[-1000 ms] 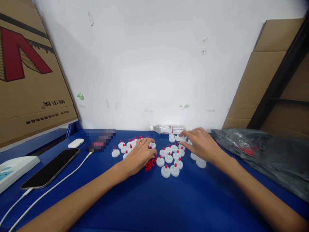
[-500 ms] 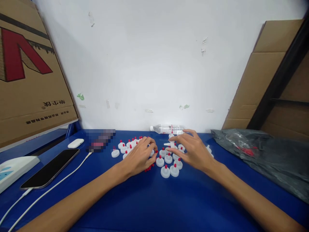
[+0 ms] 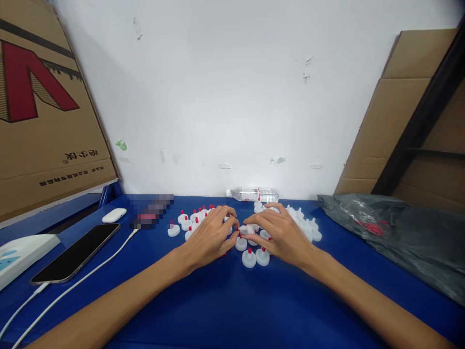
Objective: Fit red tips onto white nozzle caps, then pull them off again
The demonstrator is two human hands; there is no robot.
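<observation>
Several white plastic caps, most with a small red tip [image 3: 249, 258], lie scattered on a blue table [image 3: 232, 305]. My right hand [image 3: 281, 237] pinches a white cap [image 3: 250, 229] by its nozzle, held sideways just above the pile. My left hand [image 3: 212, 237] meets it from the left, its fingertips pinched together at the cap's end on something I cannot make out. A few loose red tips [image 3: 227, 251] peek out under my left hand. Plain white caps [image 3: 308, 227] without tips lie to the right of my right hand.
A phone [image 3: 74, 254] on a white cable [image 3: 72, 286] and a white earbud case [image 3: 114, 214] lie at the left. A clear bottle [image 3: 252, 194] rests against the wall. A dark plastic bag [image 3: 395, 232] covers the right side. Cardboard [image 3: 47, 111] leans at both sides.
My right hand lifted a white cap from the right pile and carried it left to meet my left hand. My left hand rose slightly off the red tips and pinched shut.
</observation>
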